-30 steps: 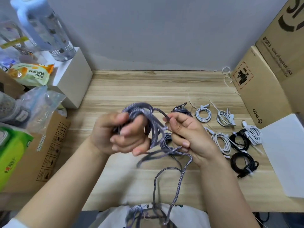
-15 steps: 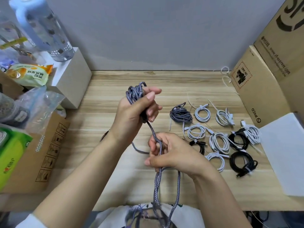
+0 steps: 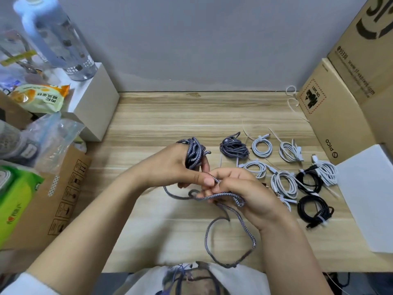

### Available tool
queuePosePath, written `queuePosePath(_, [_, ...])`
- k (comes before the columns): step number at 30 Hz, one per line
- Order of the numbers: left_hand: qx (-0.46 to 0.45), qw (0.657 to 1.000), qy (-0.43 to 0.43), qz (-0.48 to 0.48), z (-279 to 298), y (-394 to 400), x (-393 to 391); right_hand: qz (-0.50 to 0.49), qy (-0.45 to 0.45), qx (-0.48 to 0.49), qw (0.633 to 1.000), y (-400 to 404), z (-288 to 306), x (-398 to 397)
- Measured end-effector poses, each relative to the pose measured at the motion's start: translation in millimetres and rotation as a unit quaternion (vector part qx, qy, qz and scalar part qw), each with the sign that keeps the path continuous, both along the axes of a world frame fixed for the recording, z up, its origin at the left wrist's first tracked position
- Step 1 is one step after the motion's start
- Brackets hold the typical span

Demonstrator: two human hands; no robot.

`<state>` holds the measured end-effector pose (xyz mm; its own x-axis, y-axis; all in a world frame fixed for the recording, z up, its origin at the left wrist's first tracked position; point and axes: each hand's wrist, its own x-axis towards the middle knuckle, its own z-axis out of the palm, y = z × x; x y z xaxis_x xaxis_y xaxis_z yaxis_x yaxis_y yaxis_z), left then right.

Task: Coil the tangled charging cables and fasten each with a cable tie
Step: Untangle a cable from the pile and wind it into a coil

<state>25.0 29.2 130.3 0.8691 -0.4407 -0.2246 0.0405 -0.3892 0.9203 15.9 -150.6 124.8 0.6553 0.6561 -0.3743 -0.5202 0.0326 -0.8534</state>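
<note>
Left hand gripping grey-blue braided cable coil; right hand pinching its loose, looping tail

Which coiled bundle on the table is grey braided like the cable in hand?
The grey braided bundle, leftmost of the finished coils; the others are white or black.

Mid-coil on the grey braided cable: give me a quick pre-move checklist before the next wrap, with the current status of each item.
1. Coil secured: ok. The left hand grips the wound loops of the grey braided cable.
2. Feed strand controlled: ok. The right hand pinches it beside the left thumb.
3. Slack free of knots: cannot tell. The loose tail loops toward the table edge and passes out of sight.
4. Finished bundles out of the way: ok. The tied grey bundle lies apart, to the right.
5. Cable tie at hand: cannot tell; none is clearly visible near the hands.
</note>
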Motion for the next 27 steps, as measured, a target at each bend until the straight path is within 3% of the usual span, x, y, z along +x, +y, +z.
queuePosePath(4, [0.042,0.999,-0.021,0.002,2,10,1,-0.002,-0.042,-0.050,0.998,-5,-9,1])
queuePosePath(9, [0.071,0.987,-0.129,0.069,-1,11,1,0.000,-0.087,-0.089,0.992,-10,-12,1])
queuePosePath(13, [0.069,0.981,-0.146,0.108,-5,10,0,-0.016,-0.083,-0.037,0.996,-13,-7,0])
queuePosePath(19, [0.195,0.932,-0.290,0.098,-15,11,3,-0.061,-0.052,0.036,0.996,-12,2,2])
queuePosePath(24, [0.167,0.893,-0.357,0.218,-9,15,2,-0.089,-0.108,-0.081,0.987,-14,-3,6])
queuePosePath(27, [0.151,0.904,-0.314,0.249,-7,14,4,-0.102,-0.162,-0.095,0.977,-14,-3,4])
